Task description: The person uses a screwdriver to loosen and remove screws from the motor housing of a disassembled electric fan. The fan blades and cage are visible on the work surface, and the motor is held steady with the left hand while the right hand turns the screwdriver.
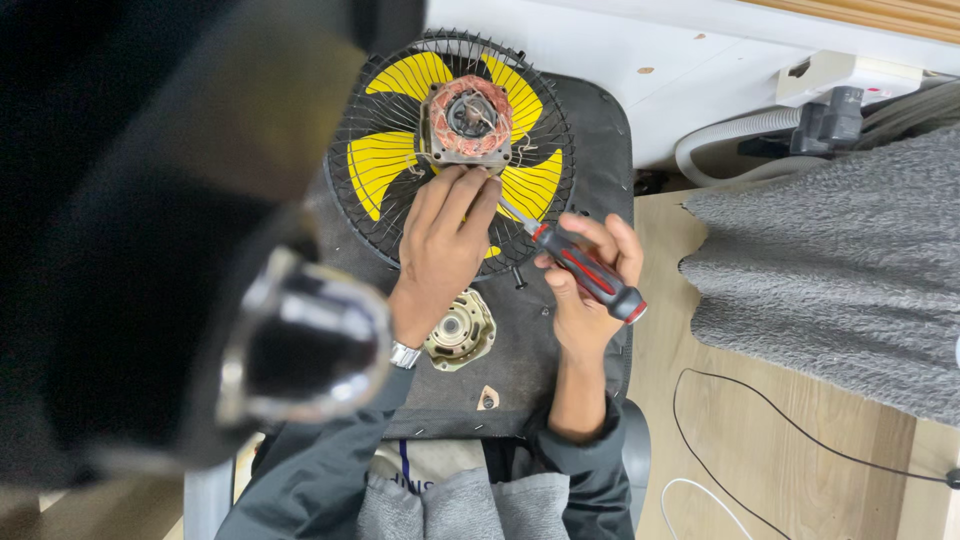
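Left hand (pixel 440 245) lies flat, fingers together, fingertips pressed on the lower edge of the square metal motor block with exposed copper windings (pixel 467 120); not gripping, only bracing. Silver wristwatch (pixel 404 354) on that wrist. Right hand (pixel 585 280) is closed around the red-and-black handle of a screwdriver (pixel 590 272). Its long axis runs diagonally, handle end down-right, metal shaft up-left, tip pointing at the lower right corner of the motor, just beside the left fingertips. Motor lies up and left of the right hand and straight ahead of the left hand, which is nearer to it.

Motor sits in the middle of a round black wire fan guard with yellow blades (pixel 385 165) showing through. Guard lies flat on a dark padded stool seat (pixel 590 130). Round brass-coloured motor end cover (pixel 460 330) lies on the seat near the left wrist, apart from the guard. Small dark screw (pixel 518 276) lies between the hands. Out-of-focus dark shape with a shiny ring (pixel 300 340) fills the left. Grey knitted fabric (pixel 830 270) lies at right on the wooden floor (pixel 760 450), along with a thin black cable (pixel 800 430).
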